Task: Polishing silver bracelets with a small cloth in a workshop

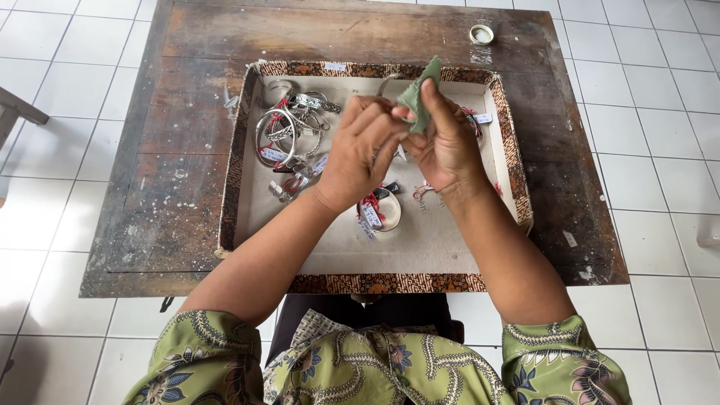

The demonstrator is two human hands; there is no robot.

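Observation:
Both my hands are raised over a shallow tray [420,251] with a brown patterned rim. My right hand [448,142] pinches a small green cloth [417,94] between thumb and fingers. My left hand [358,146] is closed beside it, fingers curled around a small silver piece that is mostly hidden. Silver bangles [285,127] with small tags lie in the tray's far left corner. A tagged silver ring or bangle [384,212] lies below my left wrist. More small tagged pieces [422,191] show under my right hand.
The tray rests on a worn dark wooden table [180,180] standing on white floor tiles. A small round white lid [481,34] sits at the table's far right. Part of a chair or stool leg [19,109] shows at the left edge.

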